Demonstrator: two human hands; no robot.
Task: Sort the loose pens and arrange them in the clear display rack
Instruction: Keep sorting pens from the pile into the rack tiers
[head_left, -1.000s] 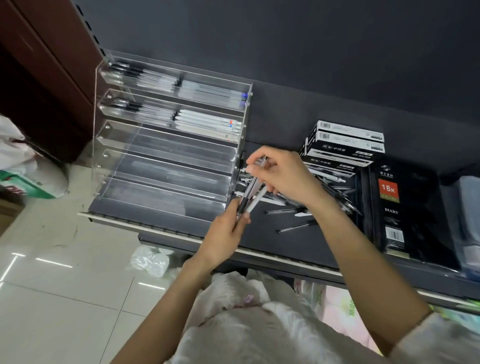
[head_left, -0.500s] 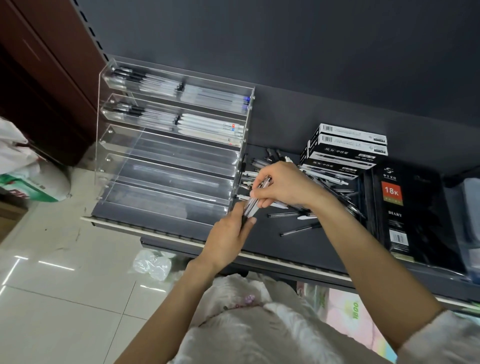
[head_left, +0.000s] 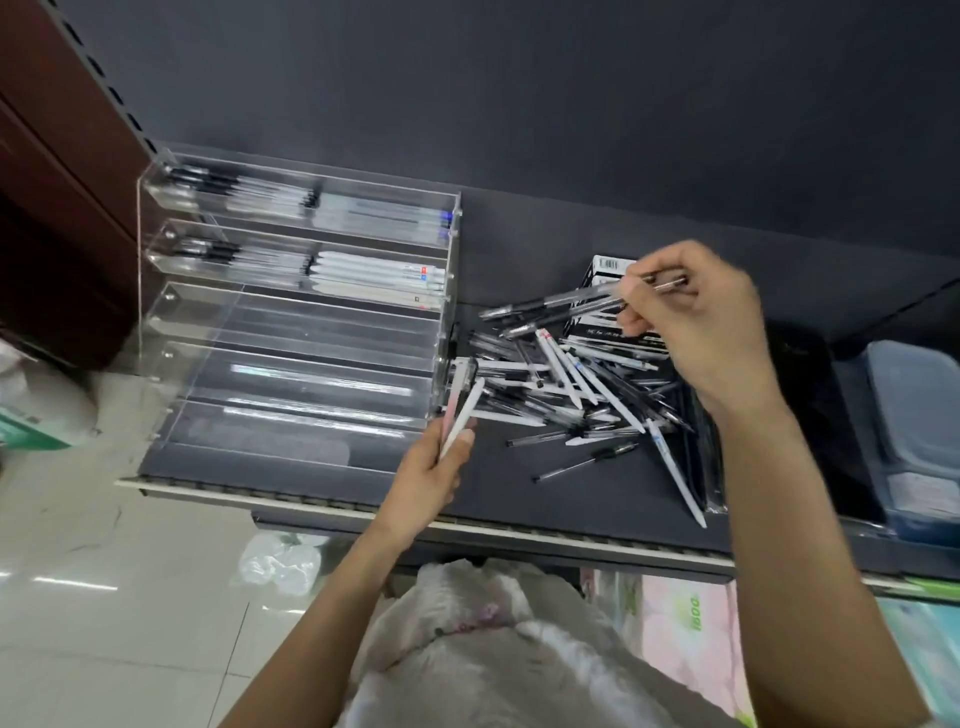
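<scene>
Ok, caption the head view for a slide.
Left hand and right hand grip pens beside a half-filled clear rack.

Your way into the clear display rack (head_left: 291, 332) is open at its three lower tiers, while the two upper tiers already hold pens. Just right of it the pile of loose pens (head_left: 566, 384) covers the dark shelf (head_left: 597, 499). Boxes (head_left: 613, 332) stand behind the pile, and a blue bin (head_left: 914, 436) blocks the far right.

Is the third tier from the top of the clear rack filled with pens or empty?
Empty, as far as visible. The third tier shows only clear acrylic, while the top two tiers hold rows of pens.
</scene>
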